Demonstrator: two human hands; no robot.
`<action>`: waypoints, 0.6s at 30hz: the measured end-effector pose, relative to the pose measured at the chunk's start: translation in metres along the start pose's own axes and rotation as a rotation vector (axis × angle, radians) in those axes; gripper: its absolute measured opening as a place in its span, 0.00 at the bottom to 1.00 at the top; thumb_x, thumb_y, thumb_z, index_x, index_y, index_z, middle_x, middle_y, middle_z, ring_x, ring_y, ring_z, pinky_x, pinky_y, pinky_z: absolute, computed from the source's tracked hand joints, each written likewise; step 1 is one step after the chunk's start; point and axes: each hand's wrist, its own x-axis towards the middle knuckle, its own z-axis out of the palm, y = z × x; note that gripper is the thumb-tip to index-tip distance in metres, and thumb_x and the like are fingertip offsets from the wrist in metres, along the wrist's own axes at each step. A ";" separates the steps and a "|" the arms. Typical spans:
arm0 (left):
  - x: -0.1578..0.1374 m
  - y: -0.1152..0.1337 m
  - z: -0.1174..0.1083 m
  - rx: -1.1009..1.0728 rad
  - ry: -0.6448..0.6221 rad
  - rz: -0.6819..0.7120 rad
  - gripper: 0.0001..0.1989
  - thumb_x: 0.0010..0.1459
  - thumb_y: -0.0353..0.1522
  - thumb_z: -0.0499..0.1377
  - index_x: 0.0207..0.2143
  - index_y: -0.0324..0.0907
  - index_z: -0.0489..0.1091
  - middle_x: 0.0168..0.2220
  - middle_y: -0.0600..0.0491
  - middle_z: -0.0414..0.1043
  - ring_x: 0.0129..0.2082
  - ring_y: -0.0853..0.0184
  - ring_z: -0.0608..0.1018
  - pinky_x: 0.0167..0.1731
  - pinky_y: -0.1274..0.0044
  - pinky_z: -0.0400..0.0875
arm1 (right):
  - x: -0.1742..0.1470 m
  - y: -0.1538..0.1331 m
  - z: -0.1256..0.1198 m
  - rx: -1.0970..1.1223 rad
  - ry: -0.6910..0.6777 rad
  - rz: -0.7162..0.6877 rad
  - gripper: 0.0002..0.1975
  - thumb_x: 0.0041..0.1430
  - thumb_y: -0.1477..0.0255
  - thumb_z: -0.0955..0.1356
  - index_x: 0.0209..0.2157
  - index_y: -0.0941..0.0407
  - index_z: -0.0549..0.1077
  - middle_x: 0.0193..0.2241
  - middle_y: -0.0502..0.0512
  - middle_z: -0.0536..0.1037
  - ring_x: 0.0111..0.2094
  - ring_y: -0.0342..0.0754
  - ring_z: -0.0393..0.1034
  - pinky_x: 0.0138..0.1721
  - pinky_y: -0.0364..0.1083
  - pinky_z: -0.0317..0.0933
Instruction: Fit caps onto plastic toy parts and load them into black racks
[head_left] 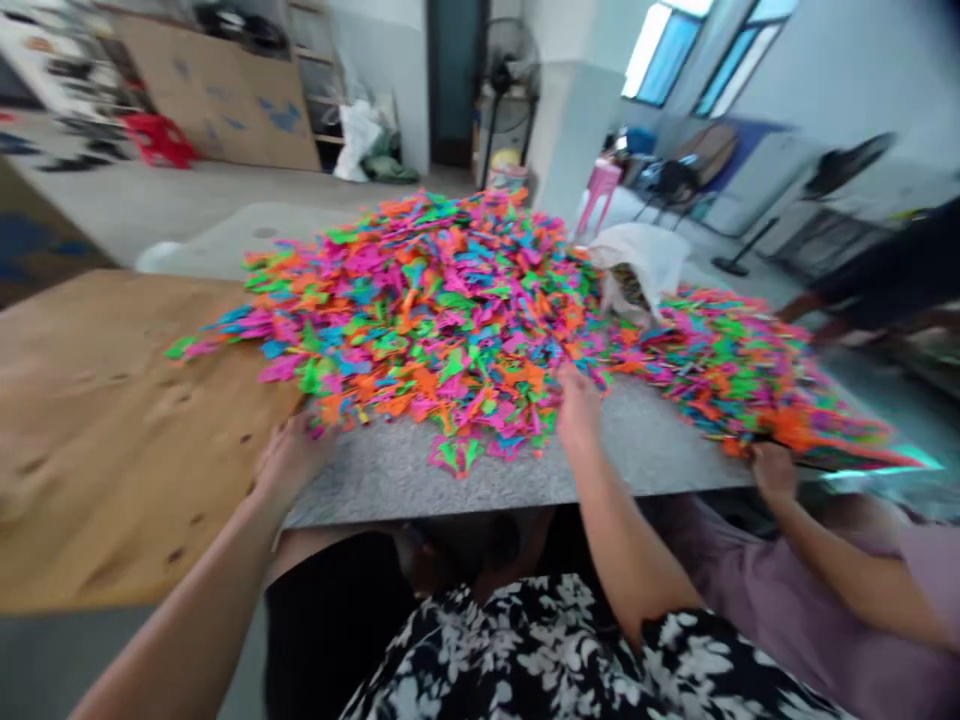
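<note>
A large heap of small, flat plastic pieces (450, 310) in pink, orange, green and blue is piled in front of me. My left hand (292, 455) is at the heap's lower left edge, fingers curled in beside a few pieces; blur hides what they hold. Against the front right of the heap is my right hand (579, 405), closed, its fingertips among the pieces, and I cannot make out what is in them. A small cluster of green and pink pieces (459, 455) lies on the grey tabletop (420, 490) between my hands.
A brown wooden board (127, 430) lies on the left. To the right, a white bag (637, 260) stands by a second heap (735, 360), where a co-worker's hand (774, 470) reaches in. Another person stands at far right. Behind are a fan (510, 75) and a red stool (157, 140).
</note>
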 end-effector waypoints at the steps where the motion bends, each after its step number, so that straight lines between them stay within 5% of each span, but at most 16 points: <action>1: 0.009 0.002 0.005 0.053 -0.020 0.014 0.39 0.61 0.59 0.56 0.62 0.39 0.69 0.62 0.34 0.70 0.60 0.39 0.74 0.56 0.56 0.70 | -0.006 0.004 0.012 -0.039 -0.074 0.047 0.26 0.65 0.48 0.65 0.49 0.54 0.80 0.33 0.58 0.83 0.30 0.53 0.78 0.28 0.48 0.70; 4: 0.020 0.010 0.015 0.162 -0.062 0.054 0.42 0.59 0.62 0.55 0.60 0.37 0.69 0.61 0.31 0.70 0.56 0.37 0.76 0.51 0.56 0.73 | -0.032 0.021 0.057 -0.077 -0.287 0.121 0.19 0.67 0.54 0.67 0.45 0.53 0.81 0.33 0.55 0.84 0.31 0.51 0.78 0.30 0.46 0.71; 10: -0.010 0.023 0.012 0.193 -0.052 0.264 0.14 0.66 0.39 0.54 0.44 0.41 0.75 0.53 0.39 0.76 0.50 0.54 0.79 0.47 0.70 0.71 | -0.077 0.032 0.121 -0.305 -0.658 -0.096 0.07 0.67 0.71 0.67 0.40 0.53 0.79 0.38 0.52 0.84 0.39 0.50 0.79 0.46 0.47 0.70; 14: -0.027 0.022 0.010 0.160 -0.094 0.380 0.12 0.67 0.36 0.52 0.40 0.43 0.75 0.51 0.44 0.77 0.48 0.58 0.79 0.47 0.72 0.70 | -0.066 0.028 0.128 -0.481 -0.528 -0.207 0.10 0.71 0.71 0.65 0.45 0.52 0.79 0.44 0.54 0.84 0.47 0.51 0.78 0.53 0.47 0.67; 18: -0.039 0.006 0.023 0.088 0.015 0.397 0.18 0.65 0.41 0.52 0.51 0.45 0.74 0.58 0.44 0.74 0.58 0.53 0.76 0.59 0.65 0.69 | -0.013 0.031 0.088 -0.602 -0.215 -0.259 0.15 0.75 0.71 0.60 0.52 0.55 0.76 0.51 0.59 0.81 0.52 0.49 0.74 0.57 0.44 0.62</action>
